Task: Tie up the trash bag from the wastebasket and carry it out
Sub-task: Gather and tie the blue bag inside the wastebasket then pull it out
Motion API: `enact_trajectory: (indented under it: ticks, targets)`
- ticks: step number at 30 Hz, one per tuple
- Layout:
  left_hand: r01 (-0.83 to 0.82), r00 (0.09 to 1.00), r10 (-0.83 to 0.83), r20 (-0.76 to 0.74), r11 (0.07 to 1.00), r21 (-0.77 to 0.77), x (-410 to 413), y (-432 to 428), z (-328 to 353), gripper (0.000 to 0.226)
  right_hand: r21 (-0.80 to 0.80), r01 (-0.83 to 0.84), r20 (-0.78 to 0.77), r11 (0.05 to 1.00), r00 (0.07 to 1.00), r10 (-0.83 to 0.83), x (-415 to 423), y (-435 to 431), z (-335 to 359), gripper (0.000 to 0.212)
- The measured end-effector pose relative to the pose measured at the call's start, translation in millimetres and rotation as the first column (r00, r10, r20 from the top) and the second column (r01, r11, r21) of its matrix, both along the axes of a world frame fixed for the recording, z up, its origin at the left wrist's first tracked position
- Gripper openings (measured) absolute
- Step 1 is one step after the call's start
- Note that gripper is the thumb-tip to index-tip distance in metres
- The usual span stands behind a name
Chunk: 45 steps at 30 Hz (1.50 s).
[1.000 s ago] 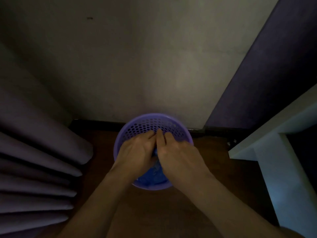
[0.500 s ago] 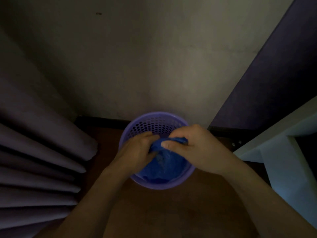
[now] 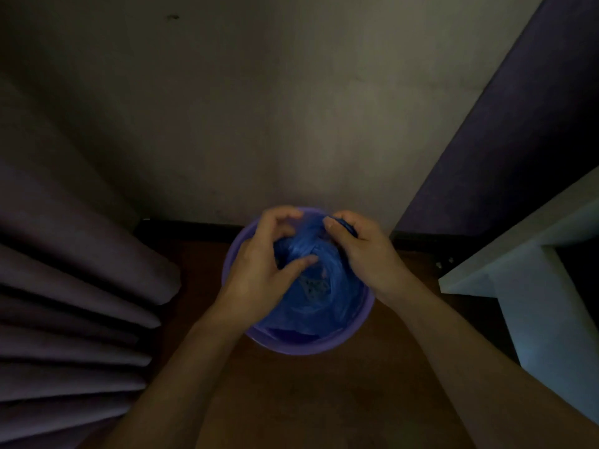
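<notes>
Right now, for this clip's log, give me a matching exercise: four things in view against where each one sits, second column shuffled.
Things:
1. trash bag
2. wastebasket
3. curtain
4. white furniture

Places:
A. far left of the view, in folds
B. inside the basket, bunched between both hands
C. on the right edge of the view
D. on the brown floor against the wall

Pairs: 1-B, 2-D, 3-A, 4-C

Both forearms reach forward and converge, bare to the elbow. The left hand [image 3: 259,273] is curled, fingers arched over the top, thumb stretched toward the right. The right hand [image 3: 366,254] is closed in a pinch, thumb pressed against bent fingers, its back turned up and outward.
</notes>
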<state>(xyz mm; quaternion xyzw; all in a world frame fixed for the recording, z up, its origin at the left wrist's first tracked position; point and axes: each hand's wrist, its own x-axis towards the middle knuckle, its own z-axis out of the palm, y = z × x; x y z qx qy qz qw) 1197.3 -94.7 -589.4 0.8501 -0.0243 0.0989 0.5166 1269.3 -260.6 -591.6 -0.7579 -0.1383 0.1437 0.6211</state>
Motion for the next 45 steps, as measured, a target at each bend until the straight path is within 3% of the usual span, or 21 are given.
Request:
enact_trajectory:
  ticks: [2, 5, 9, 13, 14, 16, 18, 19, 22, 24, 28, 33, 39, 45]
  targets:
    - [0.061, 0.995, -0.067, 0.072, 0.994, 0.086, -2, 1, 4, 0.065, 0.024, -0.005, -0.073, 1.000, 0.997, 0.007, -1, 4, -3, 0.016]
    - [0.112, 0.964, -0.170, 0.202, 0.956, 0.271, 0, 7, 1, 0.033, 0.035, -0.079, -0.127, 0.996, 0.988, 0.083, -3, 4, -4, 0.006]
    - [0.089, 0.981, -0.146, 0.125, 0.921, 0.380, -2, 10, -2, 0.017, -0.151, -0.204, -0.228, 0.967, 0.959, 0.167, -6, 1, -1, 0.012]
    - [0.067, 0.990, -0.110, 0.092, 0.921, 0.383, 0, 13, -4, 0.011, 0.112, -0.210, -0.442, 0.971, 0.865, 0.238, -9, -2, 8, 0.027]
    - [0.089, 0.989, -0.124, 0.075, 0.930, 0.357, 1, 13, -4, 0.008, 0.102, -0.263, -0.389, 0.959, 0.877, 0.281, -11, -2, 11, 0.024]
    - [0.119, 0.992, -0.124, 0.002, 0.955, 0.272, 1, 10, -1, 0.002, -0.163, -0.369, -0.188, 0.915, 0.922, 0.338, -13, -3, 11, 0.025]
    - [0.087, 0.993, -0.069, -0.098, 0.976, 0.199, 1, 8, 0, 0.008, -0.458, -0.309, 0.034, 0.834, 0.931, 0.364, -14, -2, 4, 0.040]
    - [0.065, 0.988, -0.042, -0.150, 0.986, 0.155, 2, 8, -1, 0.011, -0.510, -0.248, 0.132, 0.824, 0.923, 0.360, -15, -1, 3, 0.040]
    - [-0.014, 0.937, -0.036, -0.348, 0.990, -0.138, 3, 9, 4, 0.013, -0.489, -0.186, 0.303, 0.852, 0.880, 0.367, -16, -7, 6, 0.049]
    - [-0.125, 0.864, -0.097, -0.493, 0.908, -0.399, 0, 9, 11, 0.012, -0.462, -0.189, 0.373, 0.866, 0.845, 0.384, -15, -13, 10, 0.054]
    - [-0.234, 0.736, -0.188, -0.650, 0.830, -0.506, -4, 10, 21, 0.012, -0.592, 0.020, 0.644, 0.806, 0.614, 0.457, -21, -14, 11, 0.040]
    - [-0.262, 0.709, -0.225, -0.668, 0.796, -0.546, -4, 13, 19, 0.018, -0.622, 0.166, 0.730, 0.765, 0.478, 0.489, -29, -6, 6, 0.026]
    - [-0.272, 0.686, -0.233, -0.689, 0.797, -0.540, -3, 12, 12, 0.026, -0.738, 0.153, 0.603, 0.657, 0.587, 0.541, -33, -3, 6, 0.034]
    - [-0.284, 0.707, -0.213, -0.675, 0.788, -0.546, -6, 9, 14, 0.026, -0.638, 0.135, 0.666, 0.758, 0.592, 0.454, -41, -1, 12, 0.025]
